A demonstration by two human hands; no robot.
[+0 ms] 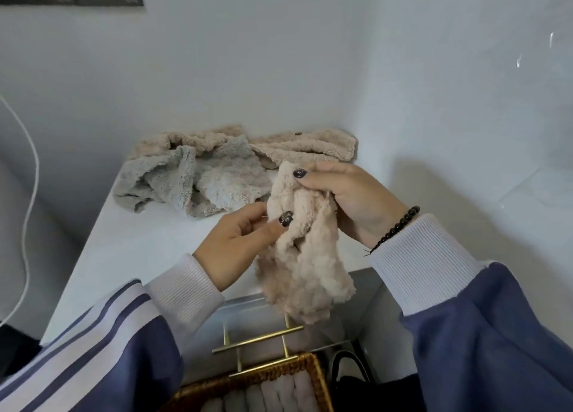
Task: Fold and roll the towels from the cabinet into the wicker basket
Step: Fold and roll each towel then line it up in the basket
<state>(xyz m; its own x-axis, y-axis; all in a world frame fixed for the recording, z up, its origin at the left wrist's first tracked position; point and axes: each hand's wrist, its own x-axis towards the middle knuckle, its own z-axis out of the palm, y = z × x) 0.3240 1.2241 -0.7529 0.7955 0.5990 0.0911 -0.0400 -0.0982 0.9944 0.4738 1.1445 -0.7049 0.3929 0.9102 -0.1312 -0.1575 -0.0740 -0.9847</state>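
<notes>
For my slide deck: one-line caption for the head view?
Both hands, left hand and right hand, grip a beige towel above the wicker basket of rolled towels.

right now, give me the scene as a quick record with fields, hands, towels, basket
left hand: pinches the beige towel from the left
right hand: grips the same towel near its top
held towel: bunched, hanging in the air above the cabinet front, not yet folded
towels on cabinet top: grey towel and beige pile, loose and crumpled at the back by the wall
wicker basket: low in view, rolled pale towels already inside
cabinet handles: brass bars on the cabinet front, above the basket in view
</notes>
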